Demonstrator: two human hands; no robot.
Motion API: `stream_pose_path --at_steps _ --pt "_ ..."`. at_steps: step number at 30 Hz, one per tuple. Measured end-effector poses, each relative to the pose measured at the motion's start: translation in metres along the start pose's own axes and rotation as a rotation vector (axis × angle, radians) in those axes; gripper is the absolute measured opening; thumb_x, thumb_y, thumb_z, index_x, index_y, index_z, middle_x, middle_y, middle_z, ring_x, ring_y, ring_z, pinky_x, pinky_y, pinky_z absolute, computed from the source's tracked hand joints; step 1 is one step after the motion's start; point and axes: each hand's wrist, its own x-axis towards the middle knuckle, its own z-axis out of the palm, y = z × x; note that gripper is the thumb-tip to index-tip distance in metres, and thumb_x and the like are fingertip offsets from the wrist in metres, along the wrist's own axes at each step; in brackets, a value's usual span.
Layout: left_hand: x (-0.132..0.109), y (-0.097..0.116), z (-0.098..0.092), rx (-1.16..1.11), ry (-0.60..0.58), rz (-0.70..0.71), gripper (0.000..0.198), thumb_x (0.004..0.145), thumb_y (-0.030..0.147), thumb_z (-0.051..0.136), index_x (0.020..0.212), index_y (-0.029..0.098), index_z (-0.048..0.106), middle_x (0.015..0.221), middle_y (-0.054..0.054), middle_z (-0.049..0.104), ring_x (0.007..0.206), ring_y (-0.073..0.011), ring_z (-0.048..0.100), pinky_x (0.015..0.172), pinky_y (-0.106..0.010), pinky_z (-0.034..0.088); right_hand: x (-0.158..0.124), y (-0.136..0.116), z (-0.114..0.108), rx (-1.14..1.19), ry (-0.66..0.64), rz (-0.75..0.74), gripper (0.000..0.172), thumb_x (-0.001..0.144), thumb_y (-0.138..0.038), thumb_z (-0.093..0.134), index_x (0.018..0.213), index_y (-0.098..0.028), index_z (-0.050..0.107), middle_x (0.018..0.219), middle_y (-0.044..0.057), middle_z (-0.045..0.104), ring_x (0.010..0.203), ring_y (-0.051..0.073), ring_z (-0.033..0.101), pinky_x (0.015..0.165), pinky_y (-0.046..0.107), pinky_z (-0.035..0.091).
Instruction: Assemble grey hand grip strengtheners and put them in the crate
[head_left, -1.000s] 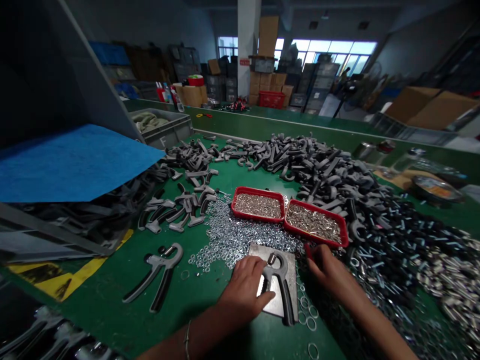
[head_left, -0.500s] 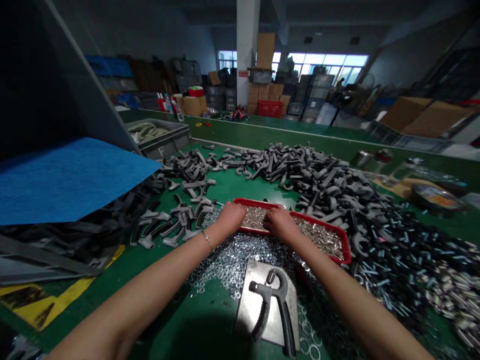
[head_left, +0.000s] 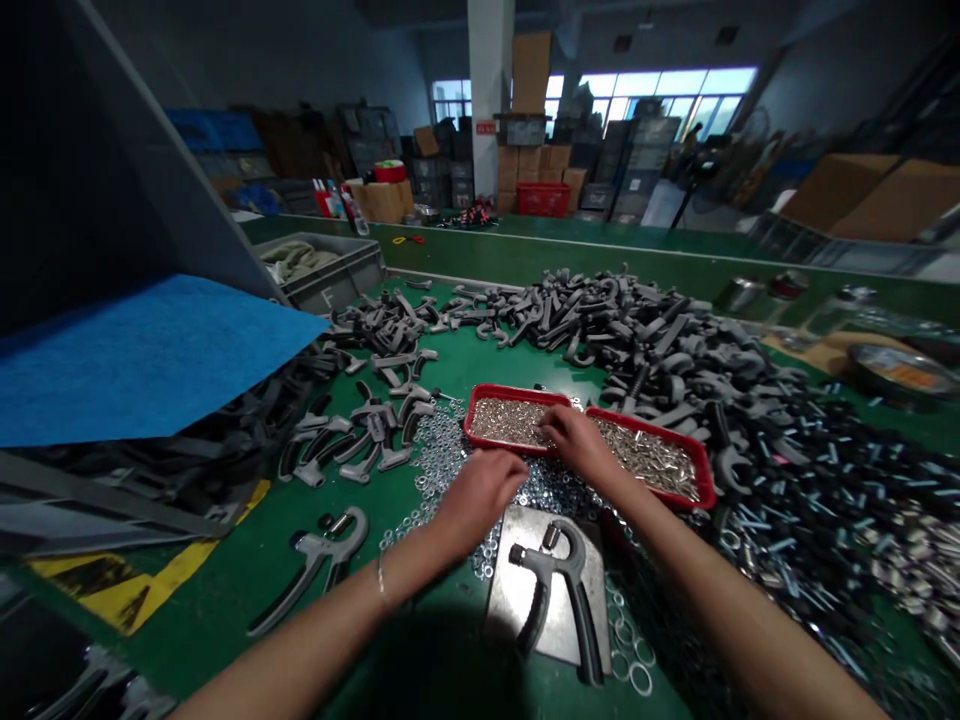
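Observation:
My right hand (head_left: 576, 440) reaches over the right end of a red tray (head_left: 474, 440) of small metal pieces (head_left: 506, 420). Its fingers are bunched at the pieces; whatever is in them is hidden. Just in front of that tray, above loose metal nuts or rings (head_left: 439, 465), is my left hand (head_left: 484, 495), fingers closed together; I cannot see what they hold. On a metal plate (head_left: 510, 610) lies a grey and black hand gripper (head_left: 574, 575) with a spring. A similar hand gripper (head_left: 330, 550) lies left of my left forearm.
A second red tray (head_left: 709, 480) holds small metal pins. Grey handles (head_left: 630, 330) are heaped behind, black parts with metal rods (head_left: 810, 500) at right. A grey crate (head_left: 360, 270) stands back left, and a blue sheet (head_left: 157, 360) juts in at left.
My left hand has left the red tray and come nearer, toward the metal plate. My right hand stays at the tray. The view shifted slightly, and the left hand gripper came into sight.

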Motion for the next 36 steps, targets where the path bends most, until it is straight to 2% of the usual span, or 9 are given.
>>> stream_pose_path --at_steps 3,5,9,11,13,18,24,31,36 --pt "-0.041 0.032 0.019 -0.116 -0.154 0.063 0.018 0.101 0.025 0.049 0.096 0.019 0.065 0.099 -0.003 0.068 0.095 -0.019 0.059 0.092 -0.035 0.043 -0.042 -0.01 -0.01 0.194 0.011 0.071 0.011 0.09 -0.028 0.054 0.093 -0.018 0.059 0.09 0.005 0.069 0.083 0.019 0.064 0.077 0.031 0.05" --pt "-0.053 0.043 0.031 -0.07 -0.186 0.06 0.019 0.101 0.026 0.05 0.094 0.018 0.066 0.097 -0.003 0.067 0.097 -0.0204 0.057 0.092 -0.036 0.042 -0.078 -0.017 -0.015 0.285 -0.004 0.115 0.017 0.091 -0.035 0.052 0.088 -0.019 0.058 0.082 0.004 0.068 0.076 0.018 0.064 0.07 0.03 0.051" --pt "-0.055 0.043 0.049 0.043 -0.104 0.117 0.021 0.1 0.029 0.052 0.091 0.018 0.067 0.091 -0.004 0.066 0.094 -0.022 0.056 0.088 -0.039 0.04 -0.147 -0.018 -0.016 0.531 -0.072 0.289 0.026 0.089 -0.044 0.057 0.08 -0.02 0.057 0.069 0.001 0.064 0.064 0.016 0.061 0.062 0.028 0.049" --pt "-0.054 0.04 0.056 0.097 -0.03 0.16 0.018 0.099 0.028 0.054 0.091 0.018 0.067 0.089 -0.004 0.065 0.091 -0.0225 0.055 0.086 -0.04 0.04 -0.17 -0.013 -0.009 0.668 -0.091 0.393 0.029 0.087 -0.047 0.062 0.077 -0.02 0.057 0.066 -0.001 0.062 0.062 0.015 0.059 0.062 0.027 0.047" --pt "-0.055 0.038 0.063 0.139 0.034 0.207 0.017 0.098 0.026 0.055 0.09 0.017 0.067 0.087 -0.004 0.065 0.089 -0.0227 0.055 0.085 -0.04 0.04 -0.185 -0.009 0.0 0.651 -0.061 0.402 0.031 0.086 -0.048 0.062 0.075 -0.019 0.059 0.065 -0.001 0.061 0.061 0.016 0.058 0.061 0.028 0.046" --pt "-0.058 0.038 0.072 0.269 0.104 0.323 0.021 0.1 0.022 0.051 0.086 0.016 0.066 0.082 -0.005 0.062 0.084 -0.0235 0.053 0.08 -0.04 0.041 -0.191 -0.007 0.016 0.411 0.081 0.251 0.023 0.09 -0.041 0.061 0.08 -0.02 0.065 0.082 0.005 0.067 0.082 0.024 0.062 0.079 0.037 0.048" --pt "-0.068 0.033 0.074 0.267 0.078 0.396 0.021 0.102 0.021 0.045 0.106 0.015 0.065 0.096 -0.007 0.065 0.09 -0.0234 0.054 0.085 -0.039 0.043 -0.189 -0.006 0.028 -0.01 0.146 -0.173 0.014 0.099 -0.028 0.053 0.092 -0.021 0.064 0.092 0.005 0.067 0.091 0.023 0.06 0.092 0.043 0.045" --pt "-0.063 0.039 0.067 0.012 0.025 0.153 0.011 0.097 0.023 0.058 0.092 0.018 0.066 0.091 -0.004 0.066 0.093 -0.0229 0.057 0.086 -0.038 0.043 -0.186 -0.002 0.039 -0.146 0.193 -0.28 0.01 0.099 -0.023 0.054 0.095 -0.019 0.061 0.092 0.006 0.066 0.089 0.022 0.059 0.083 0.038 0.05" --pt "-0.059 0.039 0.059 -0.284 0.059 -0.047 0.006 0.09 0.018 0.067 0.084 0.019 0.065 0.089 -0.002 0.066 0.093 -0.0202 0.059 0.089 -0.035 0.043 -0.181 -0.004 0.037 -0.263 0.175 -0.333 0.014 0.099 -0.022 0.053 0.089 -0.017 0.061 0.087 0.007 0.066 0.083 0.024 0.057 0.076 0.039 0.05"
